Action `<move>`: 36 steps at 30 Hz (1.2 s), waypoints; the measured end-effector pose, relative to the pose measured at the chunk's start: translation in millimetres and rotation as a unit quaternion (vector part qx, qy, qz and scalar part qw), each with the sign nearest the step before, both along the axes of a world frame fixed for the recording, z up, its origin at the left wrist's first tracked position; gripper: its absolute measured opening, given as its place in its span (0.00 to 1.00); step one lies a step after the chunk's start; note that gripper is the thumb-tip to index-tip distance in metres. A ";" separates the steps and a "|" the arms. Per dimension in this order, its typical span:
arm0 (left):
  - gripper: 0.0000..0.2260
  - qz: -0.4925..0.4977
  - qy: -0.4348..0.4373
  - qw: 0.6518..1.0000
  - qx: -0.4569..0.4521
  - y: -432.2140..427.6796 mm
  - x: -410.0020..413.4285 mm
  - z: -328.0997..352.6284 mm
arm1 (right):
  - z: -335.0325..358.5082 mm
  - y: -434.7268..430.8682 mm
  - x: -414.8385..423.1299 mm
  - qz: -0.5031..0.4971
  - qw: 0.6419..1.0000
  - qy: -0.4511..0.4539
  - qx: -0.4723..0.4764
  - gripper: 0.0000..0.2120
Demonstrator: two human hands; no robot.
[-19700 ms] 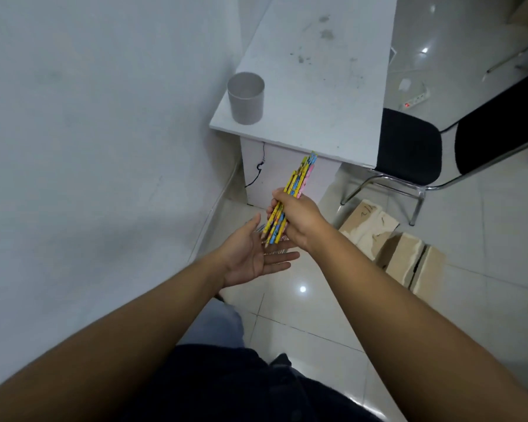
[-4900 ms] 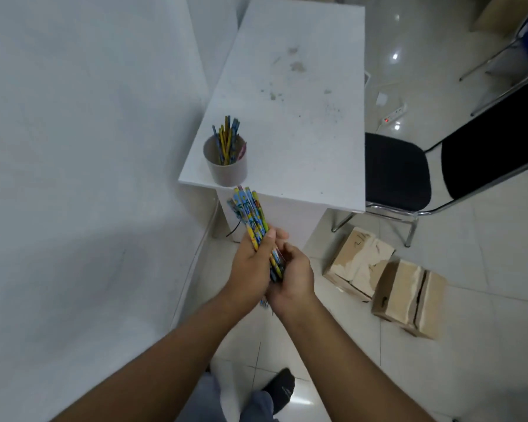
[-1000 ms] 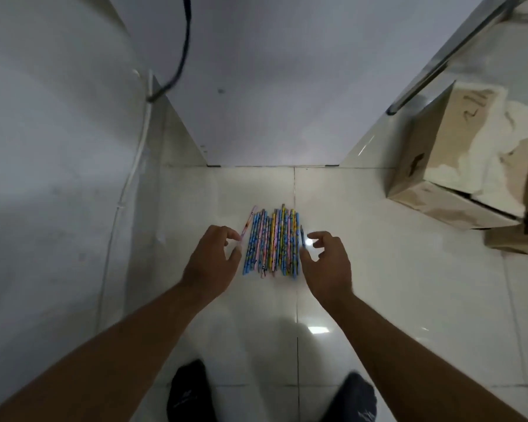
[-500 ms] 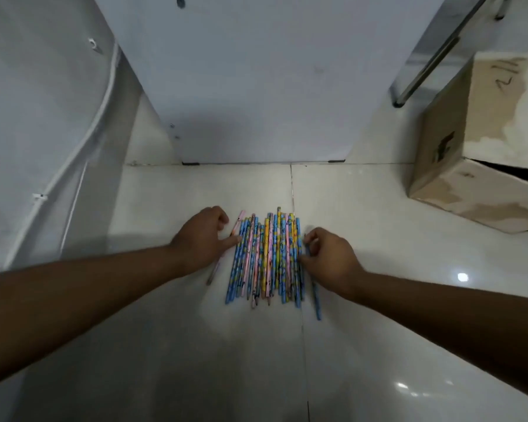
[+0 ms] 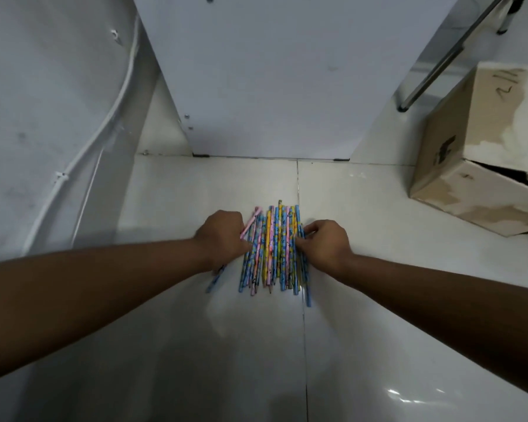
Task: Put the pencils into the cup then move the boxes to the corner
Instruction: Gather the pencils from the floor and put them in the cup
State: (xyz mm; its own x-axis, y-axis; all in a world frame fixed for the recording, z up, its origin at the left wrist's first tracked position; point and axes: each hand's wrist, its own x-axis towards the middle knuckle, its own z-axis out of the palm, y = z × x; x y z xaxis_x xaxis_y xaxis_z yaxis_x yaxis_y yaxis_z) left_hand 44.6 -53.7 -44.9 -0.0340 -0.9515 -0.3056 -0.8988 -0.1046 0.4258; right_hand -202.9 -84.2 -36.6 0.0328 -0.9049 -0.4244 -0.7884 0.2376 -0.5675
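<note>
Head view: my left hand (image 5: 223, 239) and right hand (image 5: 325, 243) are gripping, with curled fingers, opposite edges of the pencils (image 5: 272, 248) lying in a row on the floor (image 5: 363, 208) by the desk panel (image 5: 272, 86), squeezing them, I judge, into one liftable bundle.

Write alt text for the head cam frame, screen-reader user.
Two hands grip a flat row of colourful pencils on a white tiled floor, the left hand at the row's left edge and the right hand at its right edge, each curled onto the outer pencils. A white panel stands behind the row; a worn cardboard box sits at the right.
</note>
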 end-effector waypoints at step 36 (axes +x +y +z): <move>0.14 0.041 -0.004 0.999 -0.012 0.2 -12.6 -12.4 | -19.5 -10.8 1.2 0.046 0.996 -0.020 -0.069 0.14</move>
